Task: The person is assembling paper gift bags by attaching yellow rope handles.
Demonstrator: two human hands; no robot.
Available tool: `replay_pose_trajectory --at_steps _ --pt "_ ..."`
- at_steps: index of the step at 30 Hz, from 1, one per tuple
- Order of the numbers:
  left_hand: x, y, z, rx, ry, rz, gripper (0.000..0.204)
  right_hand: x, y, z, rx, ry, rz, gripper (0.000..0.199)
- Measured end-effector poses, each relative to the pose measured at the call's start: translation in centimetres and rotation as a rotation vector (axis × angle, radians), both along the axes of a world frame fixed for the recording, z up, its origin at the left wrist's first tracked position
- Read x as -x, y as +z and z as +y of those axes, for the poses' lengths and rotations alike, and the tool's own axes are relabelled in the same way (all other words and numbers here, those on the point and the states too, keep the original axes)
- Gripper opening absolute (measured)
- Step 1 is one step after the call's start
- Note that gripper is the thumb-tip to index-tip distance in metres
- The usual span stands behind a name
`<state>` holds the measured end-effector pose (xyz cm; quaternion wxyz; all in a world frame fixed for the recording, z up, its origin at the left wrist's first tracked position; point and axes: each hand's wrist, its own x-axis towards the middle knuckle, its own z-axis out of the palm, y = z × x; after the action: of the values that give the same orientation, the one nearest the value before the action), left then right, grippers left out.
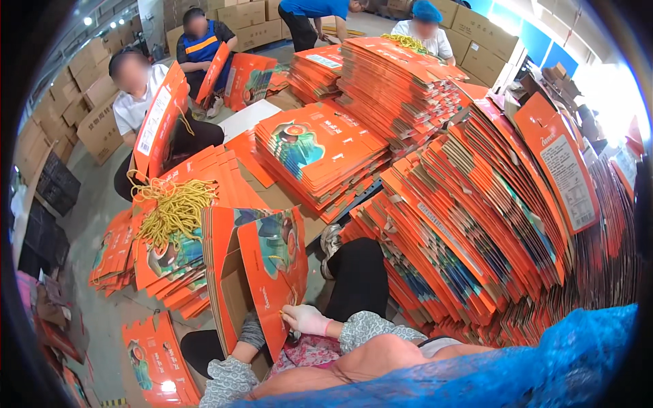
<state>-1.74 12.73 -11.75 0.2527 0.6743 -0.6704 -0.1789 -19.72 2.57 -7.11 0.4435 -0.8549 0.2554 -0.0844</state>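
An orange carton (269, 272) with a green and blue picture stands open in my lap, its brown inner side showing at the left. My right hand (306, 319), in a pale glove, pinches at the near edge of its front panel. A bit of yellow cord seems to show at the fingertips. My left wrist (252, 333), in a grey cuff, reaches in behind that panel, so the fingers of my left hand are hidden. More folded cartons (216, 272) lean against the open one. Beyond them, a heap of yellow cords (175, 207) lies on a stack of flat cartons.
A long row of flat orange cartons (469, 224) stands on edge at my right. Tall carton stacks (394, 88) rise ahead. Loose cartons (160, 360) lie on the floor at lower left. Several people sit or bend beyond the stacks, one holding a carton (160, 122).
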Motion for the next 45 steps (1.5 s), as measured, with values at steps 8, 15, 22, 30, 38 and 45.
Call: replay_pose_trajectory --at_steps 8,15,22,30,38,45 --pt "1.4 1.9 0.2 -0.181 0.079 0.359 0.028 0.8 -0.1 0.2 -0.025 -0.043 0.019 0.022" --pt "2.8 7.5 1.2 -0.208 0.171 0.062 0.035 1.3 0.6 -1.0 -0.964 -0.330 -0.245 0.018" --pt "4.4 18.1 1.3 0.084 0.143 0.437 0.048 1.2 7.4 -1.9 -0.451 -0.423 -0.377 0.024" --pt "0.4 23.1 11.7 0.120 0.526 0.615 0.035 -2.0 20.3 3.0 -0.130 0.018 -0.601 0.022" --pt "-8.3 21.7 27.7 1.312 0.924 1.093 0.044 -5.1 17.5 5.1 -0.207 0.125 -0.575 0.028" --pt "-16.9 15.6 39.9 1.438 1.168 0.941 0.048 -4.4 14.4 2.8 -0.216 -0.052 -0.321 0.017"
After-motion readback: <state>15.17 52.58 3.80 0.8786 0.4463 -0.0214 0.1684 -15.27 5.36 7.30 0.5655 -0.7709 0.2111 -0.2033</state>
